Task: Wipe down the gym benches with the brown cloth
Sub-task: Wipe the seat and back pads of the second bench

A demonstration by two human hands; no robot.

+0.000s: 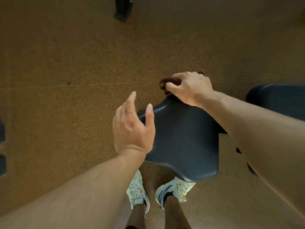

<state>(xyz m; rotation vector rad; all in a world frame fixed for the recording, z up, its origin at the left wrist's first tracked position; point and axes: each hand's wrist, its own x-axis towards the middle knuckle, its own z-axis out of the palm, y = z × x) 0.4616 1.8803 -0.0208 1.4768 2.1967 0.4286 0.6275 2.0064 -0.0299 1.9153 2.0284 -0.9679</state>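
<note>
Now gripping brown cloth (166,84) with right hand (192,88) at bench seat pad (184,139) 12 o'clock edge.
Left hand (132,128) at 9 o'clock, fingers relaxed, empty.

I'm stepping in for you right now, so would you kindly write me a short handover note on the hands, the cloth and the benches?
Right hand: grips the bunched brown cloth at the far end of the near bench pad.
Left hand: open, holding nothing, at the pad's left edge.
Second bench pad: at the right, untouched at this moment.
Done: cannot tell how much of the near pad is wiped.
Left: wipe the near pad, then the second.
</note>
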